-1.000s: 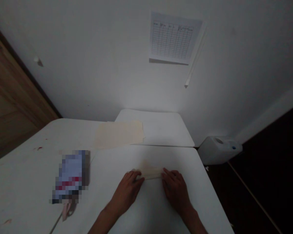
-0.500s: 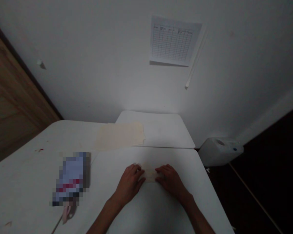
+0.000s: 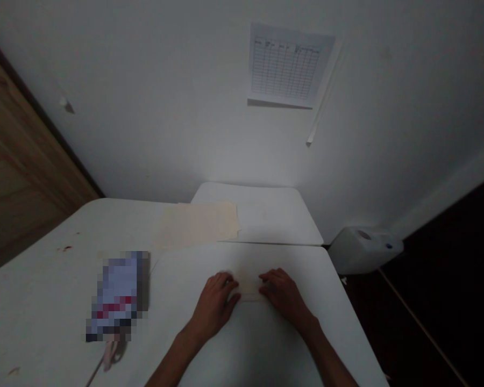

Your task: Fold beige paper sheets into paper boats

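Since a second ago, the right hand has moved a bit closer to the left hand. Between them, a pale strip lies on the white table. Both hands have bent fingers, and each thumb sits a little apart from the first finger. The left one is at the strip's left end and the right one is at its right end. I cannot tell if either one is pinching it. Farther back, to the left, some pale sheets lie near the wall. A blurred blue thing with a red band lies on the left side, well apart from the hands. Past the right edge stands a white jug. Higher up, a paper chart hangs on the wall. Far left is brown wood.
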Demonstrator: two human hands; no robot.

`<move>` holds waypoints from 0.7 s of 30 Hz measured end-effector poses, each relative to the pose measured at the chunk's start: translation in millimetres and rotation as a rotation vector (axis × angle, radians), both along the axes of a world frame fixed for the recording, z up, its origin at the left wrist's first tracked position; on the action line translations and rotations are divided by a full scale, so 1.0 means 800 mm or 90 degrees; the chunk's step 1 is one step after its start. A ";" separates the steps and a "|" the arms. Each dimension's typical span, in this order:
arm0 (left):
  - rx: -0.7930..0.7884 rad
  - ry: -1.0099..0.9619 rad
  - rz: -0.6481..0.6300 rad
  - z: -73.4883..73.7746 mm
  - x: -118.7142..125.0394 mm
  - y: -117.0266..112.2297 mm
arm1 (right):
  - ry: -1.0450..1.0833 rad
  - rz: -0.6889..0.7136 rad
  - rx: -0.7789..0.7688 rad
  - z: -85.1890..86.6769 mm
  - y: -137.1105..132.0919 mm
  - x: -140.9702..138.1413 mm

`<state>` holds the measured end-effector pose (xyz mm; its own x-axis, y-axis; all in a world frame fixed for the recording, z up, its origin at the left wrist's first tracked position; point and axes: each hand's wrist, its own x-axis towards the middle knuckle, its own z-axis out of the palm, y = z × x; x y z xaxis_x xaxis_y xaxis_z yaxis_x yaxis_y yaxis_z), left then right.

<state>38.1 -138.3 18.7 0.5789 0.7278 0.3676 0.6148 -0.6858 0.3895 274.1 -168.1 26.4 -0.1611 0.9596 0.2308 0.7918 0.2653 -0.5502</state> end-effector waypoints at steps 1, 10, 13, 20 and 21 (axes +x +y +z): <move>0.002 0.005 -0.001 0.000 0.000 0.000 | 0.002 -0.002 0.003 -0.001 0.000 0.000; 0.009 0.030 0.002 0.000 0.001 -0.003 | -0.083 0.017 0.143 -0.009 -0.018 -0.018; 0.020 0.026 0.010 -0.001 0.002 -0.002 | -0.121 0.096 0.152 -0.011 -0.032 -0.034; 0.112 0.068 0.026 -0.001 -0.005 -0.011 | -0.155 0.123 0.135 -0.006 -0.039 -0.042; 0.138 0.089 0.038 -0.003 -0.007 -0.017 | -0.158 0.127 0.134 -0.005 -0.039 -0.041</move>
